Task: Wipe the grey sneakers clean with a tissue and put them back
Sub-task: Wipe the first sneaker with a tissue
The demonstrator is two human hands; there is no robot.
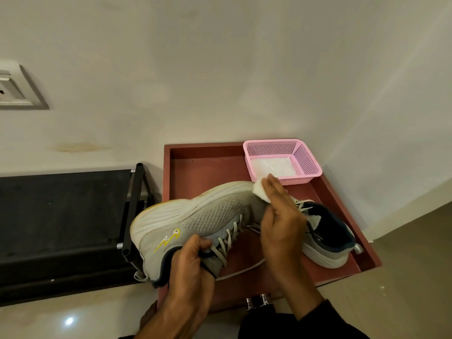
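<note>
Sneaker (195, 216) toe behind tissue (260, 192)

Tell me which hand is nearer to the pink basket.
Right. The right hand, pressing a tissue on the held sneaker's toe, has fingertips just short of the pink basket's front rim. The left hand grips the sneaker's collar, far lower left.

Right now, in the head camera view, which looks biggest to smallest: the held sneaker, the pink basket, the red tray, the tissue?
1. Red tray
2. Held grey sneaker, though it is nearer the camera, so the gap is unsure
3. Pink basket
4. Tissue, mostly hidden under the right hand
</note>
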